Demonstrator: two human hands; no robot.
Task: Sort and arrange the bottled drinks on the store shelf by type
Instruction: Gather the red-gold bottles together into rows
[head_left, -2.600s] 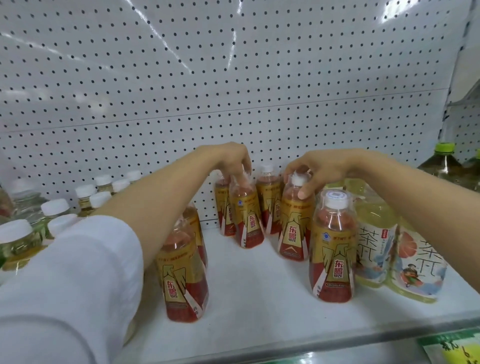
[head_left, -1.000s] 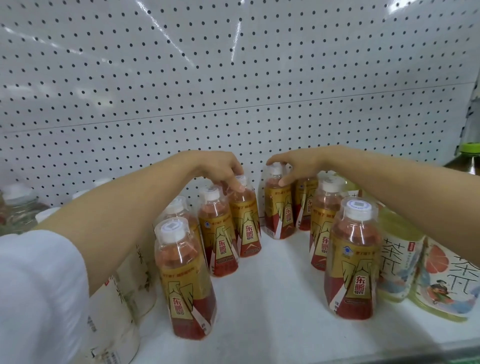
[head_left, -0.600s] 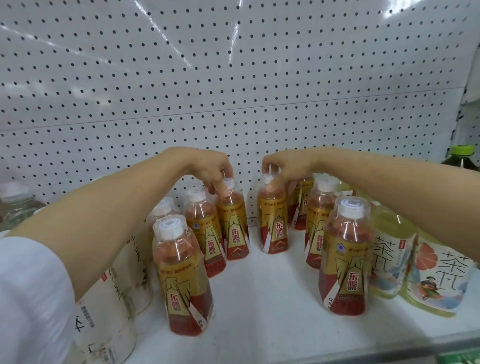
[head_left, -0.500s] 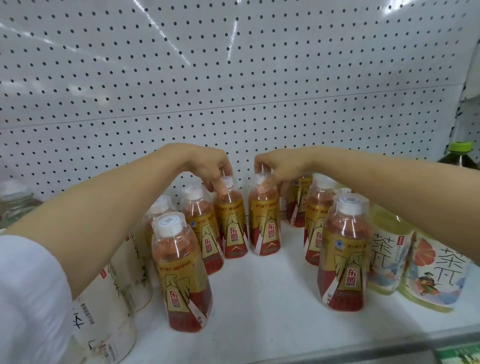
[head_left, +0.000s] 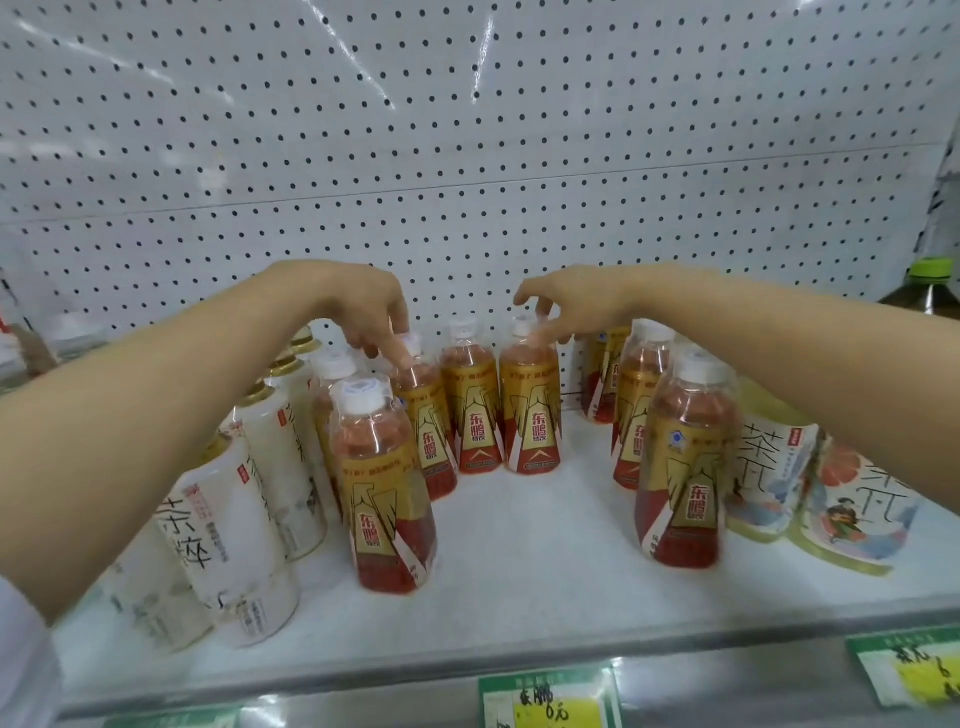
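Note:
Several red-and-gold energy drink bottles with white caps stand on the white shelf (head_left: 524, 566). Three form a row at the back: one (head_left: 426, 441) under my left hand, a middle one (head_left: 474, 415), and one (head_left: 532, 421) under my right hand. My left hand (head_left: 363, 312) points its fingers down and touches the first bottle's cap. My right hand (head_left: 566, 306) hovers with thumb lifted, its fingertips brushing the third bottle's neck. More of these bottles stand at front left (head_left: 384, 488), front right (head_left: 685, 462) and behind that one (head_left: 636, 410).
White-labelled tea bottles (head_left: 228, 525) crowd the left side. Pale green tea bottles (head_left: 769, 467) with picture labels (head_left: 857, 504) stand at the right, a dark bottle with a green cap (head_left: 930, 291) beyond. Pegboard wall behind. Price tags (head_left: 548, 699) line the front edge.
My right hand slid its bottle left until it joined the back row, then loosened its fingers from the cap. My left hand's fingers also eased on their bottle's cap.

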